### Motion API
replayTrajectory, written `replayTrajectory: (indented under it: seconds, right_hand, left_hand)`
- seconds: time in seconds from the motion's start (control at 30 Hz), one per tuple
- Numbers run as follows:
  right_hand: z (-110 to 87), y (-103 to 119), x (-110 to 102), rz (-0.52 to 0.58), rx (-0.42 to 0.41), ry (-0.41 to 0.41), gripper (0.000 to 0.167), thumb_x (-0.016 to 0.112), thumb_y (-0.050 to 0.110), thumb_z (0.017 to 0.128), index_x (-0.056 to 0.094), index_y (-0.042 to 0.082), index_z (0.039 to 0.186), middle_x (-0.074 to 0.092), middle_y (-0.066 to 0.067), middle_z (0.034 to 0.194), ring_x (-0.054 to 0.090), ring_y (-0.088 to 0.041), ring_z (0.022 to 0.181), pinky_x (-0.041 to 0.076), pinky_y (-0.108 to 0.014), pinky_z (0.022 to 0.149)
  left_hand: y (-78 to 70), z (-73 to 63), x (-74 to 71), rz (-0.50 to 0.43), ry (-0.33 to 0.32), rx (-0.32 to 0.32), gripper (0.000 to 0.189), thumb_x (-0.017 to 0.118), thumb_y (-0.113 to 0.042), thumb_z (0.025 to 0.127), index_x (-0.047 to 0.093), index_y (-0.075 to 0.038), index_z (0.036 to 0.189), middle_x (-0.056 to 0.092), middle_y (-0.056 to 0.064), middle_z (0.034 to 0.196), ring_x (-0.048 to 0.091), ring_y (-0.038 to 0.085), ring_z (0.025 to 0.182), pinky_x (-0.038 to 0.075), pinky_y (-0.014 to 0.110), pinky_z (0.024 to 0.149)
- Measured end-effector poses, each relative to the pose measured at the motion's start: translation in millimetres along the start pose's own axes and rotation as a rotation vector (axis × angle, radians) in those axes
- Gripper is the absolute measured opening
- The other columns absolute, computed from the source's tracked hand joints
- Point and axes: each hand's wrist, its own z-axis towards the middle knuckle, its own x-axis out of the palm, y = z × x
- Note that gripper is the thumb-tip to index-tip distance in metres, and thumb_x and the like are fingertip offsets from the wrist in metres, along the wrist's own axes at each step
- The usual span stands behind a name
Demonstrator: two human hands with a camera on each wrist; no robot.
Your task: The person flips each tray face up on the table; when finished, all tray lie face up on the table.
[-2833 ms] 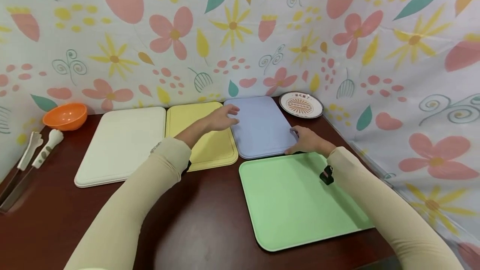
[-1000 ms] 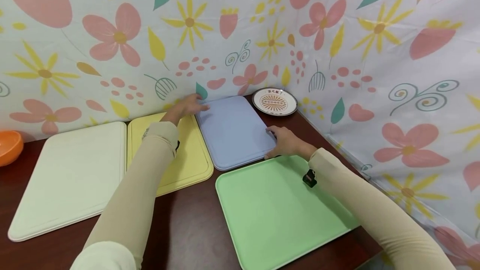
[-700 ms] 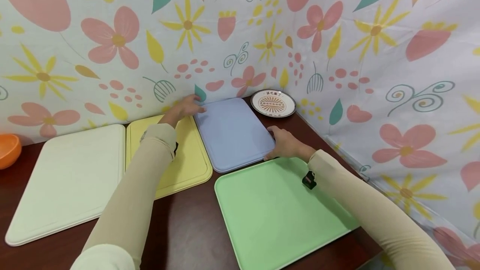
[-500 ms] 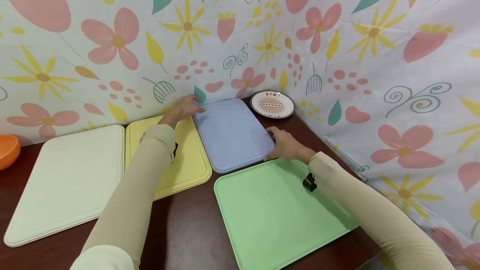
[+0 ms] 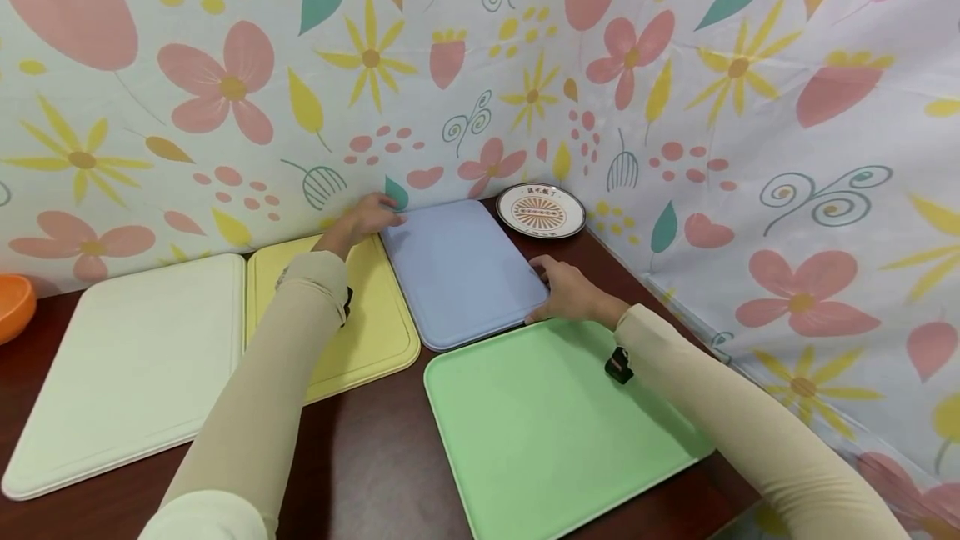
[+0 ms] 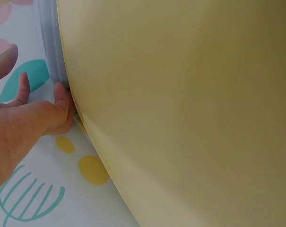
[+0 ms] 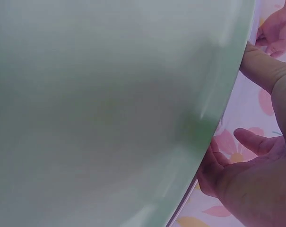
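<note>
A pale blue cutting board (image 5: 465, 273) lies flat near the back wall. My left hand (image 5: 369, 215) is at its back left corner; in the left wrist view, one digit of that hand (image 6: 36, 111) touches the blue edge while the others stand off it. At the front right corner is my right hand (image 5: 570, 288), thumb at the front edge and fingers along the right edge, spread around the corner. A yellow cutting board (image 5: 367, 315) adjoins the blue one on the left, partly under my left forearm. A green tray-like board (image 5: 555, 423) lies in front, under my right forearm.
A white cutting board (image 5: 142, 357) lies left of the yellow one. An orange bowl (image 5: 13, 307) is cut off at the left edge. A round patterned plate (image 5: 540, 211) sits in the back right corner by the flowered cloth wall (image 5: 420, 32). The dark table (image 5: 375, 440) shows in front.
Since the earliest frame, my left hand has moved back from the blue board's left side to its back left corner. My right hand stays at the corner. The view has turned right, losing the tongs.
</note>
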Motion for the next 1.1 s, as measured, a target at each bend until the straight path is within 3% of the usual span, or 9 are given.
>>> replayTrajectory:
  seconds: [0.23, 0.47, 0.67, 1.0, 1.1]
  right_hand:
    - [0.5, 3, 0, -0.002, -0.003, -0.01, 0.101, 0.093, 0.022, 0.069, 0.035, -0.004, 0.147, 0.053, -0.025, 0.132, 0.052, -0.037, 0.121, 0.047, -0.048, 0.095]
    - [2.6, 3, -3, 0.001, -0.016, -0.005, 0.103, 0.093, 0.022, 0.068, 0.034, -0.006, 0.147, 0.052, -0.027, 0.132, 0.05, -0.039, 0.121, 0.046, -0.049, 0.095]
    - [6.4, -5, -4, 0.046, -0.003, 0.023, 0.102, 0.093, 0.021, 0.068, 0.035, 0.0, 0.149, 0.048, -0.024, 0.141, 0.049, -0.037, 0.124, 0.046, -0.049, 0.096]
    - [2.4, -9, -7, 0.102, 0.013, 0.023, 0.108, 0.093, 0.021, 0.069, 0.028, 0.009, 0.154, 0.041, -0.022, 0.147, 0.046, -0.037, 0.125, 0.045, -0.05, 0.094]
    - [2.3, -10, -7, 0.115, -0.02, 0.024, 0.108, 0.093, 0.021, 0.069, 0.027, 0.009, 0.155, 0.037, -0.023, 0.151, 0.044, -0.04, 0.128, 0.044, -0.051, 0.097]
  left_hand:
    - [1.0, -8.9, -5.7, -0.041, -0.051, 0.002, 0.054, 0.058, -0.01, 0.098, 0.035, 0.011, 0.143, 0.036, 0.026, 0.145, 0.039, 0.033, 0.125, 0.035, 0.041, 0.107]
    - [-0.2, -19.8, -13.2, -0.177, -0.075, -0.004, 0.054, 0.057, -0.009, 0.099, 0.033, 0.007, 0.146, 0.031, 0.024, 0.152, 0.036, 0.034, 0.132, 0.031, 0.045, 0.112]
    - [-4.2, -22.3, -16.2, -0.202, -0.127, 0.024, 0.05, 0.055, -0.007, 0.1, 0.039, 0.006, 0.146, 0.037, 0.022, 0.152, 0.039, 0.035, 0.136, 0.037, 0.046, 0.11]
    - [-7.0, -25.5, -17.5, -0.248, -0.165, 0.042, 0.044, 0.054, 0.001, 0.099, 0.049, 0.004, 0.142, 0.046, 0.021, 0.145, 0.052, 0.027, 0.109, 0.042, 0.047, 0.104]
    - [-6.7, -26.7, -18.2, -0.24, -0.172, 0.045, 0.045, 0.056, 0.003, 0.097, 0.05, 0.003, 0.142, 0.047, 0.02, 0.146, 0.052, 0.025, 0.11, 0.043, 0.045, 0.104]
